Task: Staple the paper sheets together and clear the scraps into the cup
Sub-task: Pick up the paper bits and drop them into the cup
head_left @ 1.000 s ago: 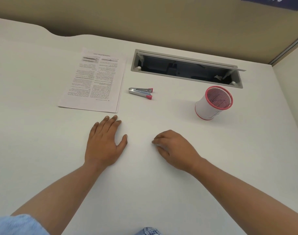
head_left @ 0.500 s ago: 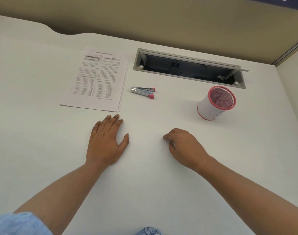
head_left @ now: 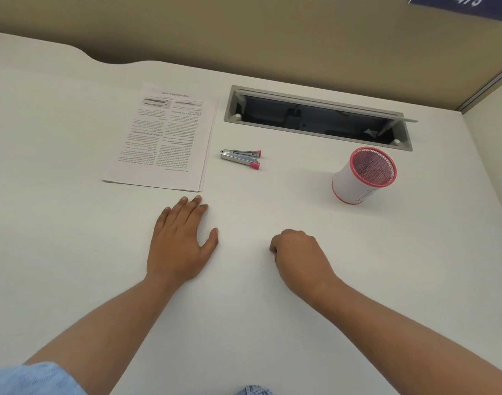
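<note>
Resting both hands on the bench, nothing visibly stapled yet.
Left hand (head_left: 181, 243) flat, empty; right hand (head_left: 298, 253) fisted, contents unclear; stapler (head_left: 240, 158) untouched beside paper sheets (head_left: 164, 141).

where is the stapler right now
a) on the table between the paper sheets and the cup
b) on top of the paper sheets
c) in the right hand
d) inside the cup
a: the stapler lies on the table, untouched, to the right of the paper sheets and left of the cup; the left hand lies flat and the right hand is curled, both nearer the person.
</note>
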A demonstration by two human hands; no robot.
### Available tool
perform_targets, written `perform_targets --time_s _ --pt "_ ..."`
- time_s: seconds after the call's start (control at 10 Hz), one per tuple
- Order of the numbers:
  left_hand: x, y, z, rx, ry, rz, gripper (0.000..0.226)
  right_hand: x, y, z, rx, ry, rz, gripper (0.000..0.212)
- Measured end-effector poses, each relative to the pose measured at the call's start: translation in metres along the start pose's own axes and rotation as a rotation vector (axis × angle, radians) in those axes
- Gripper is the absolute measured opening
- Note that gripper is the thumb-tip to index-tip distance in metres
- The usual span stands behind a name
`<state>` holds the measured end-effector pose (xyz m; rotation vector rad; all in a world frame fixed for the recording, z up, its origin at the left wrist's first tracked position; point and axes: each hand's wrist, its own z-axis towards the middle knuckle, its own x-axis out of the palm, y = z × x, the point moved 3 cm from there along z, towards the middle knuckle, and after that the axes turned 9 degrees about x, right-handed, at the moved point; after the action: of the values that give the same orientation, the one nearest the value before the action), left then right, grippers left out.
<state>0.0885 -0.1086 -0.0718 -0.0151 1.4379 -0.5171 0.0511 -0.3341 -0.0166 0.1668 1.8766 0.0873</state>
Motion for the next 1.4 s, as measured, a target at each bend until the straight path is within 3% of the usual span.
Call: perform_targets --time_s 0.2,0.4,0.5,0.6,0.8,0.9,1.0,1.1,1.2,1.3,1.4 --pt "0.0 -0.001 0.001 -0.001 0.012 0.001 0.06 -0.002 0.004 0.011 0.018 -0.014 -0.072 0.024" --pt "-0.001 -0.002 0.0 -0.002 0.012 -0.005 0.061 -0.004 0.001 0.013 0.099 0.009 0.069 0.02" --pt "-0.001 -0.002 0.001 0.001 0.014 0.0 0.061 -0.008 -0.018 0.014 0.341 0.083 0.503 0.007" --pt "-0.002 -0.002 0.001 0.0 0.015 0.005 0.061 -0.014 -0.039 0.012 0.537 0.123 0.974 0.01" --pt "-0.001 -0.002 0.001 -0.003 0.019 0.0 0.062 -0.052 -0.059 0.007 0.638 0.102 1.643 0.019" --pt "-0.002 -0.002 0.001 -0.003 0.023 -0.007 0.062 -0.091 -0.069 0.007 0.55 0.04 1.717 0.023" --pt "-0.002 -0.002 0.0 0.002 0.015 -0.006 0.062 -0.138 -0.086 0.013 0.467 -0.117 1.578 0.018" --pt "-0.002 -0.002 0.0 0.004 0.007 -0.002 0.062 -0.172 -0.107 0.027 0.448 -0.289 1.174 0.017" --pt "-0.002 -0.003 0.0 0.007 0.0 0.004 0.062 -0.185 -0.122 0.047 0.463 -0.346 0.835 0.017" --pt "-0.002 -0.003 0.001 0.01 0.001 0.006 0.062 -0.181 -0.13 0.068 0.44 -0.287 0.499 0.008" --pt "-0.001 -0.003 0.001 0.008 -0.001 0.007 0.063 -0.168 -0.134 0.088 0.387 -0.148 0.176 0.013"
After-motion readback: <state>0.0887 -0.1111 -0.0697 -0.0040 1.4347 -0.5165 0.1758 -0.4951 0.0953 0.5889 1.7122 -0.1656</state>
